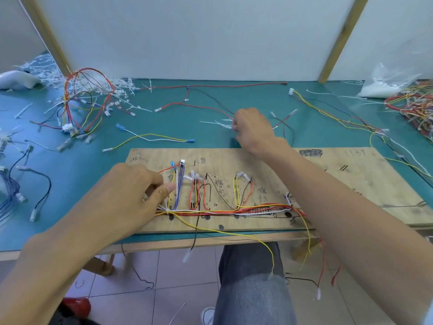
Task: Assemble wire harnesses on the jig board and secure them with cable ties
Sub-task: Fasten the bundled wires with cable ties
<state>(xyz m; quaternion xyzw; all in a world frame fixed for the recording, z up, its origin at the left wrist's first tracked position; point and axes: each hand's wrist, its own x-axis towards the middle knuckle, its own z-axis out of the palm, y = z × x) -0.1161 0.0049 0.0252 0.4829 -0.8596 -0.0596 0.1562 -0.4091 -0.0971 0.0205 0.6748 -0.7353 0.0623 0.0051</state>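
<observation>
A plywood jig board [332, 184] lies on the green table near its front edge. A multicoloured wire harness [234, 208] runs along the board, with branches looping up to white connectors. One white cable tie [167, 207] binds the bundle at its left end. My left hand [131, 195] rests on the board's left part, fingers curled, thumb by the tied wires; what it holds is hidden. My right hand [251, 129] reaches past the board's far edge and pinches loose white cable ties [218, 123] lying on the table.
A finished harness heap [84, 102] and cut tie scraps [121, 90] lie at the back left. Loose wire sets [154, 138] cross the table. A bag of ties [384, 85] and a wire pile [414, 106] sit at the right. Harness ends dangle over my knee [253, 277].
</observation>
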